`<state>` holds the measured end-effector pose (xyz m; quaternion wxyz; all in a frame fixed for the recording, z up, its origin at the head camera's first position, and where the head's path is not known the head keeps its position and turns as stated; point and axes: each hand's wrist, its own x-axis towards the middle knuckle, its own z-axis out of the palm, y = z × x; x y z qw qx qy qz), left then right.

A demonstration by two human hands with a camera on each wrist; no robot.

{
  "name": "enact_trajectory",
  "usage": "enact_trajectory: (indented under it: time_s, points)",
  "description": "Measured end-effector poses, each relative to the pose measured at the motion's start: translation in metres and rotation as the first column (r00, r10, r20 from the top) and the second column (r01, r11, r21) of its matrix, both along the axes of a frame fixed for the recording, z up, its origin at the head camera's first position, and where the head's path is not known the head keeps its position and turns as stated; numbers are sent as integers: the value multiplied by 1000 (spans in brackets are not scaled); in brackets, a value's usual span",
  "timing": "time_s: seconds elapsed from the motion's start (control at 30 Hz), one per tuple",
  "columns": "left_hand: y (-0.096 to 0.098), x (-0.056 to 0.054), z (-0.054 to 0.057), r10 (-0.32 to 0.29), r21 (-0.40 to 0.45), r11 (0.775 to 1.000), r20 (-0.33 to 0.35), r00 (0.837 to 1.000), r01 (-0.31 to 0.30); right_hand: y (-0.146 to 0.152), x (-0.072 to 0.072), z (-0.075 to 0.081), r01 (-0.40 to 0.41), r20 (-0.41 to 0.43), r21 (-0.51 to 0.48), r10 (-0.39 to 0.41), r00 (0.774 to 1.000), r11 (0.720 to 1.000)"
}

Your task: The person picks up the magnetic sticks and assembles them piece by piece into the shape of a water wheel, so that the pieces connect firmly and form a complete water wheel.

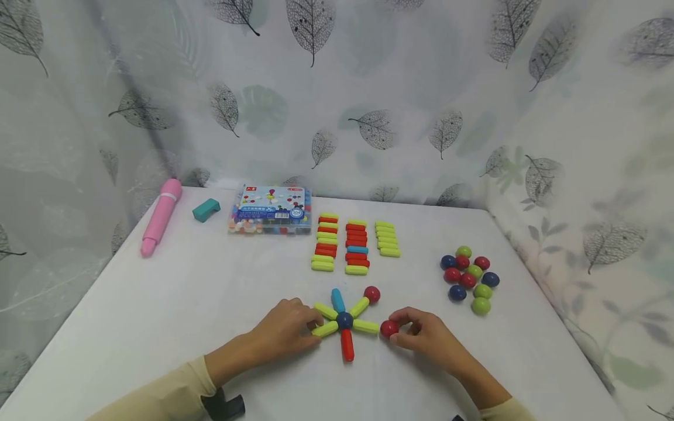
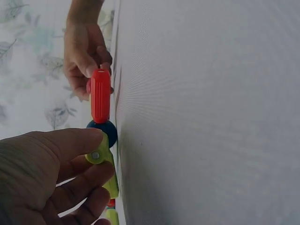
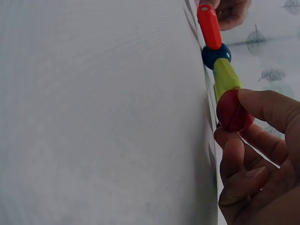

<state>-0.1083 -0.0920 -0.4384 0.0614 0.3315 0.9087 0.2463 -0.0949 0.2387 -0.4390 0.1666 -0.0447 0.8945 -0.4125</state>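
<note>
A star of magnetic rods surrounds a dark blue ball (image 1: pixel 344 320) on the white table. Its arms are one blue rod (image 1: pixel 338 300), one red rod (image 1: pixel 347 345) and several yellow-green rods (image 1: pixel 365 326). At the upper right arm's tip sits a red ball (image 1: pixel 372 294). My left hand (image 1: pixel 286 330) pinches the lower left yellow-green rod (image 2: pixel 96 154) between thumb and fingers. Between thumb and fingertips, my right hand (image 1: pixel 432 339) holds another red ball (image 3: pixel 233 111) at the right arm's outer end. Whether ball and rod touch, I cannot tell.
Behind the star lie columns of red, yellow-green and blue rods (image 1: pixel 357 245). Loose balls (image 1: pixel 467 280) cluster at the right. Toward the back left are a clear plastic kit box (image 1: pixel 271 210), a teal block (image 1: pixel 206 210) and a pink stick-shaped object (image 1: pixel 161 217).
</note>
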Motion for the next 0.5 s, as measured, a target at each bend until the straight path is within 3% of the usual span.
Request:
enact_trajectory:
  time_s: [0.3,0.5]
  points:
    - [0,3,1,-21,5,1000,2,1000,21,-3,-2,0,-19,-11,12,19,1000,1000]
    - [-1,5,1,-28,32,999,39,999,27,-2,-7,0,-34,-30,28,35,999,999]
